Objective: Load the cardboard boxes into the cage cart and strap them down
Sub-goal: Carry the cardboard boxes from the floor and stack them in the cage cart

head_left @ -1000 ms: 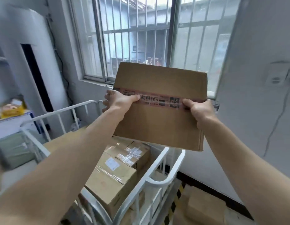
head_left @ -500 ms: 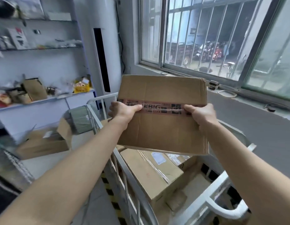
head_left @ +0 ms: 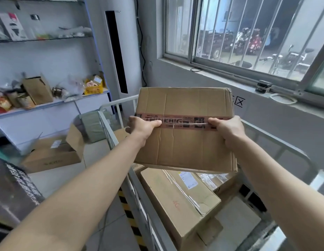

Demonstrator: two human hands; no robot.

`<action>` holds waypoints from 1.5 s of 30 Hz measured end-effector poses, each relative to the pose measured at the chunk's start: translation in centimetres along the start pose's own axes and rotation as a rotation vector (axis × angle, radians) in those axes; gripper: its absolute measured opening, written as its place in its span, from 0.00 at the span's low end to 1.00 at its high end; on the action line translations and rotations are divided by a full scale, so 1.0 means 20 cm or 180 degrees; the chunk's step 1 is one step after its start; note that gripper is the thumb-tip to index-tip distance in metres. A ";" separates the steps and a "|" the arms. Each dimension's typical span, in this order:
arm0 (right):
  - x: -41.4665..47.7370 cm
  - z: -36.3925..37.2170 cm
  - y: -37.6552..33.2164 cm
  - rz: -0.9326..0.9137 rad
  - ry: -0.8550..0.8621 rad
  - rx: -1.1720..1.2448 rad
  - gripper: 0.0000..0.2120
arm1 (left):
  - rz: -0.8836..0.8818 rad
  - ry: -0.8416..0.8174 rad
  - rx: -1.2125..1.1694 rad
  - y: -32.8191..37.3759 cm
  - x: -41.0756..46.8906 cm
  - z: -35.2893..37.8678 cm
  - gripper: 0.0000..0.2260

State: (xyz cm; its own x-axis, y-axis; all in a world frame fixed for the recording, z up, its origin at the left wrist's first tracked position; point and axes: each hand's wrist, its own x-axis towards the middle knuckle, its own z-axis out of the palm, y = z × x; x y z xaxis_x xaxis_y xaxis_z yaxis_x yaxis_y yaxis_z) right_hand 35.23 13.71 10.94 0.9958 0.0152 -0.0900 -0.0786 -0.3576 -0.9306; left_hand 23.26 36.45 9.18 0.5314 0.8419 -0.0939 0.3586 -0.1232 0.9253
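At the far left a wall shelf (head_left: pixel 48 105) carries a jumble of packets and a small brown box, with a yellow basket (head_left: pixel 94 89) at its right end. Below it, on the floor, an open carton (head_left: pixel 54 156) sits with its flaps up, and just beside the cart lies a green wrapped bundle (head_left: pixel 92 125).

The cage cart (head_left: pixel 107 129) comes next, its white left rail running toward the camera. The left hand (head_left: pixel 143 126) grips the left edge of the cardboard box (head_left: pixel 186 142) - thumb laid on top across the printed red tape (head_left: pixel 184 122), fingers curled round the side out of sight. The box is held in the air above the inside of the cart, its taped face tilted toward the camera. The right hand (head_left: pixel 228 129) grips the opposite edge the same way, thumb on the tape.

Under the held box, inside the cart, a long carton (head_left: pixel 177 201) lies flat, with a smaller taped carton (head_left: pixel 215 182) just beside it on the right. Behind, at the upper right, is a barred window (head_left: pixel 248 33) - parked vehicles show through it.
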 end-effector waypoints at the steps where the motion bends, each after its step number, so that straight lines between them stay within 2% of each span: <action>1: 0.03 0.05 0.00 0.0028 0.0027 -0.0002 0.37 | -0.0004 -0.0058 0.0019 -0.02 0.08 0.01 0.54; 6: 0.21 0.37 0.00 0.0294 0.0249 -0.0009 0.39 | -0.0114 -0.0551 -0.0168 -0.07 0.53 0.05 0.62; 13: 0.26 0.81 -0.13 0.0533 0.0441 -0.0113 0.34 | 0.0060 -0.0749 0.0177 -0.12 1.09 -0.04 0.53; 21: 0.46 1.11 -0.19 0.0710 0.0555 -0.0258 0.32 | -0.0042 -0.0991 0.0137 -0.17 1.50 0.03 0.57; 24: 0.57 1.20 -0.17 0.0840 0.0518 -0.0281 0.32 | -0.0106 -0.1051 0.0224 -0.19 1.65 0.11 0.58; 28: 0.81 1.33 -0.12 0.0969 0.0409 -0.0170 0.30 | -0.0117 -0.1015 0.0408 -0.19 1.88 0.26 0.46; 32: 1.05 1.44 -0.12 0.1116 0.0445 -0.0137 0.30 | -0.0121 -0.1095 0.0551 -0.16 2.12 0.43 0.50; 40: 1.44 1.62 -0.10 0.1263 0.0627 0.0012 0.29 | 0.0016 -0.1313 0.0721 -0.08 2.55 0.75 0.42; 42: 1.53 1.67 -0.08 0.1325 0.0714 0.0028 0.29 | -0.0049 -0.1493 0.0724 -0.07 2.68 0.85 0.44; 45: 1.67 1.74 -0.07 0.1448 0.0872 0.0026 0.30 | -0.0046 -0.1726 0.0724 -0.12 2.93 1.05 0.53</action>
State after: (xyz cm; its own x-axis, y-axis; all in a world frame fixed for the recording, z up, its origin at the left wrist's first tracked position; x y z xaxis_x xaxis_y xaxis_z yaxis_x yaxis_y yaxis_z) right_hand 67.03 47.26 -3.08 0.8365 -0.3848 -0.3901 -0.5047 -0.2639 -0.8220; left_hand 69.73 74.96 -6.21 0.8204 0.4626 -0.3360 0.4927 -0.2738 0.8260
